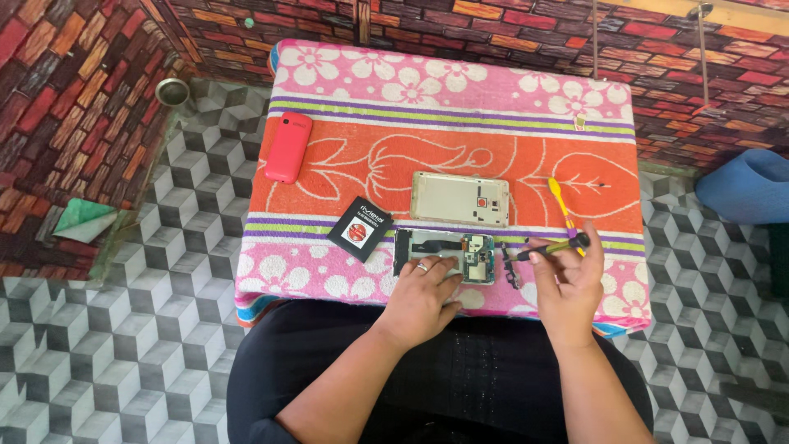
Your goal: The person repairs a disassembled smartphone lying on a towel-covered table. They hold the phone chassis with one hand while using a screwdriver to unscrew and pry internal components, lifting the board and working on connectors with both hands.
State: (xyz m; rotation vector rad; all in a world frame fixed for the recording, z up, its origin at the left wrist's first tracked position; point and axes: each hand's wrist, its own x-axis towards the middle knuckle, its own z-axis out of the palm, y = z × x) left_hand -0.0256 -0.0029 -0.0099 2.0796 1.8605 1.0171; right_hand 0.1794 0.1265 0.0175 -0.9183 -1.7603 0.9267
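A small table [460,107] is covered with a towel [370,78] patterned in pink flowers and orange. The floor [123,345] is laid in grey and white cube-pattern tiles. The wall [74,90] is faced with red and brown brick-pattern covering. Everything is lit evenly by daylight.

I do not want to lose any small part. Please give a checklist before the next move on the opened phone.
1. Left hand steadies opened phone: ok.
2. Right hand grips screwdriver, tip near the circuit board: ok.
3. Battery is out, apart from the phone: ok.
4. Back cover set aside above: ok.
5. Loose dark part lies close to the towel front edge: not ok.
6. All screws removed: cannot tell.
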